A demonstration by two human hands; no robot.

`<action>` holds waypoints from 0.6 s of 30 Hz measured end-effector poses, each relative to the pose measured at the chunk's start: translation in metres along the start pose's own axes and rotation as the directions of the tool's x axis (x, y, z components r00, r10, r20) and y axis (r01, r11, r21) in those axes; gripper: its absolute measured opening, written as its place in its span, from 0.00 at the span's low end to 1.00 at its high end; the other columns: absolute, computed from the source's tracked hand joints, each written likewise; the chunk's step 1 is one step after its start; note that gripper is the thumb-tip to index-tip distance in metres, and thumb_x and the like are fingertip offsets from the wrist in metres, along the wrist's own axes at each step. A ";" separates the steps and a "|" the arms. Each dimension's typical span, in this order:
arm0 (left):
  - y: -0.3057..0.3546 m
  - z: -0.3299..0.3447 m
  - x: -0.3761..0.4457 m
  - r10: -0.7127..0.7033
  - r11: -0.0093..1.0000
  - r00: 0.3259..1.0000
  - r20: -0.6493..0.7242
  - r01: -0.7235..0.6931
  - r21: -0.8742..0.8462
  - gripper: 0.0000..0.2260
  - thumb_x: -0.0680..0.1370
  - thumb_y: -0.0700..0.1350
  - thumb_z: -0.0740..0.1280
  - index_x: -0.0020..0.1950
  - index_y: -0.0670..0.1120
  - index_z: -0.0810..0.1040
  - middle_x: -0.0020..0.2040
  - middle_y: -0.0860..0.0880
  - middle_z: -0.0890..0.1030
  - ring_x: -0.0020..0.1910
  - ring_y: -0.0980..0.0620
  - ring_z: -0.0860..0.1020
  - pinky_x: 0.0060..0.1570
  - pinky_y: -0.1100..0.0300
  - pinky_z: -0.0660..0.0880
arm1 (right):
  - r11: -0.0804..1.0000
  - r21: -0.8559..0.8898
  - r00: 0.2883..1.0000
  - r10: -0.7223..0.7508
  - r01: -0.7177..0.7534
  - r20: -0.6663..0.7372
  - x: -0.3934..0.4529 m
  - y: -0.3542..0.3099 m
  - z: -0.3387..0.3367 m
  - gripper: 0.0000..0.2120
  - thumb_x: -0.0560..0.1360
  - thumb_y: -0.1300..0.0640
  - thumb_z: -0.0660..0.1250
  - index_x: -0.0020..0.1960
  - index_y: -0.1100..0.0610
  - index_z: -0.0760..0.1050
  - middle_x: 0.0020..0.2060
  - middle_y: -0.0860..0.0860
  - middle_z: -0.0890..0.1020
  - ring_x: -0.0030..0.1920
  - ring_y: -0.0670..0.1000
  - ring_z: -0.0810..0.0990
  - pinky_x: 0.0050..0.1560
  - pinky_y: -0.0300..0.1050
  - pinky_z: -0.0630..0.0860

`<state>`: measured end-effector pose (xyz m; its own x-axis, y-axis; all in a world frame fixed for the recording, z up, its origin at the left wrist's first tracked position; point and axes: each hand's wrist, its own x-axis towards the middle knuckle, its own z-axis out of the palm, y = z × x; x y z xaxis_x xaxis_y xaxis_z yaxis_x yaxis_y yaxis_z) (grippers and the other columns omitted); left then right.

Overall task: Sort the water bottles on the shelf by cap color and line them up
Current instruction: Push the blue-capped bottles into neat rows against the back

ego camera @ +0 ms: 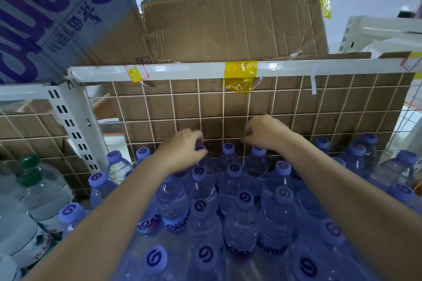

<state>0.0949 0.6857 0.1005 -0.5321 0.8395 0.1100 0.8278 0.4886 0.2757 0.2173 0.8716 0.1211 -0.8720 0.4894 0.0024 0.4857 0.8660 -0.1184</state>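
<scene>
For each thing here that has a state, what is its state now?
Left hand: fingers curled round a purple cap.
Right hand: fingers curled over another purple cap.
Purple-capped bottles: upright, capped, packed together.
Green-capped bottles: upright, capped, far left.
Cardboard box: creased, behind the wire grid.

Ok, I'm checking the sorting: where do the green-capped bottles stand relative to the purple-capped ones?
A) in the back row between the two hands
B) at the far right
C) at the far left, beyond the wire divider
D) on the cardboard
C: the green-capped bottles stand at the far left, beyond the wire divider from the purple-capped bottles.
</scene>
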 end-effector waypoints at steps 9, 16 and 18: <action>-0.003 0.012 0.032 -0.047 0.995 0.982 0.182 0.031 0.093 0.10 0.74 0.43 0.66 0.54 0.48 0.78 0.53 0.46 0.79 0.50 0.45 0.77 0.49 0.52 0.76 | 0.990 0.102 0.980 -0.114 0.098 0.163 0.017 -0.024 0.034 0.20 0.73 0.41 0.69 0.58 0.52 0.76 0.50 0.51 0.78 0.47 0.52 0.77 0.48 0.48 0.77; -0.007 0.016 0.036 0.038 0.999 0.984 0.171 -0.039 0.002 0.09 0.75 0.41 0.66 0.55 0.46 0.78 0.49 0.46 0.78 0.48 0.46 0.77 0.44 0.55 0.73 | 0.985 0.115 0.983 -0.141 0.127 0.120 0.026 -0.018 0.042 0.18 0.74 0.43 0.69 0.55 0.55 0.75 0.49 0.53 0.77 0.47 0.53 0.77 0.47 0.49 0.77; -0.010 0.018 0.037 0.054 0.998 0.981 0.185 -0.055 0.003 0.10 0.75 0.41 0.66 0.55 0.47 0.78 0.52 0.45 0.79 0.50 0.45 0.77 0.47 0.54 0.74 | 0.979 0.130 0.973 -0.175 0.156 0.152 0.027 -0.019 0.041 0.16 0.74 0.46 0.69 0.56 0.54 0.75 0.49 0.52 0.77 0.48 0.52 0.77 0.48 0.48 0.78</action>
<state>0.0704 0.7163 0.0852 -0.4448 0.8940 -0.0543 0.8564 0.4423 0.2664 0.1825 0.8642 0.0822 -0.9423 0.3093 -0.1278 0.3322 0.9109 -0.2447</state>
